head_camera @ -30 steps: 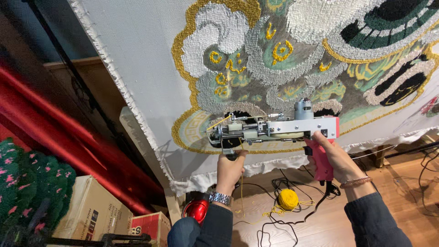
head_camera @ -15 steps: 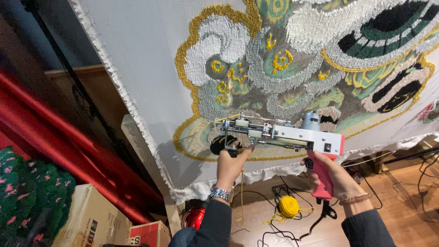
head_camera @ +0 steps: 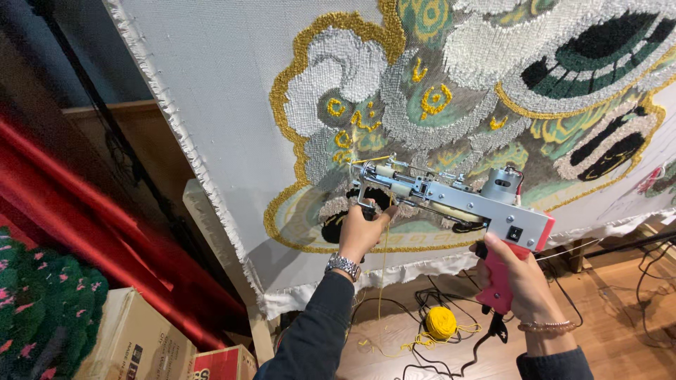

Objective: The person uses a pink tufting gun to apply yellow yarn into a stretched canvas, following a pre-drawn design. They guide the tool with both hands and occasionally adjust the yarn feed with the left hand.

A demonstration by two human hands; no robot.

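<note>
Grey backing cloth (head_camera: 232, 91) hangs stretched in front of the person, its frayed white edge running down on the left, and most of it is covered by a tufted design (head_camera: 451, 105) in gold, white, green and black yarn. Against the lower part of that design sits a tufting gun (head_camera: 451, 200), a silver metal body with a small motor on top and a pink handle, its nose pressed to the cloth near a dark patch ringed in gold. The left hand (head_camera: 360, 232), a metal watch on its wrist, is closed in a firm grip around the gun's front handle, right up against the fabric. The right hand (head_camera: 521, 278), with a beaded bracelet, is wrapped tight around the pink handle at the back. A strand of yellow yarn drops from the gun to a yellow yarn ball (head_camera: 441, 322) lying on the wooden floor (head_camera: 620, 331) between the two forearms, amid a tangle of black cables (head_camera: 422, 299). Off to the left stand cardboard boxes (head_camera: 134, 345), a long red roll (head_camera: 91, 211) leaning across, and a dark green tufted piece (head_camera: 42, 309) dotted with pink.
</note>
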